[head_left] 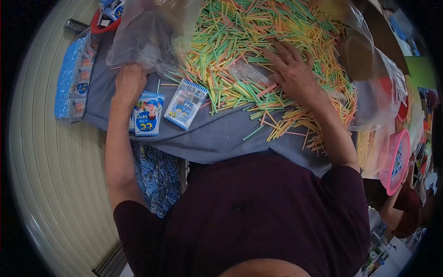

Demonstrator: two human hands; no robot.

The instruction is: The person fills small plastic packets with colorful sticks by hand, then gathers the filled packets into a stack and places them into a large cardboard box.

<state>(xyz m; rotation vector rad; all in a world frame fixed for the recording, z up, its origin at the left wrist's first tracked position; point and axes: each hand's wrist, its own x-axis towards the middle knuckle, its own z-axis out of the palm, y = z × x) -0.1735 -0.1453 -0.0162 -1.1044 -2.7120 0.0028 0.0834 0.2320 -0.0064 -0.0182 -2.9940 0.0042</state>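
A large heap of thin pink, yellow and green sticks, like candy straws [230, 41], is spread over the grey cloth [198, 143]. My right hand [295, 76] rests on the heap, fingers apart, beside a crumpled piece of clear plastic [249, 72]. At the left, my left hand [130, 83] is on the cloth by the edge of a clear plastic bag [152, 51], its fingers curled. A pink stick end shows beside those fingers; what they hold is hidden. Close by lie blue and white packets [147, 115], with another packet [187, 104] tilted to their right.
A clear pack of small packets with a blue side [74, 78] stands at the left edge. Behind it is a red basket [104, 25]. A pink basket [396, 161] is at the right, near another person's arm [392, 214]. Many blue packets [157, 177] lie below the cloth.
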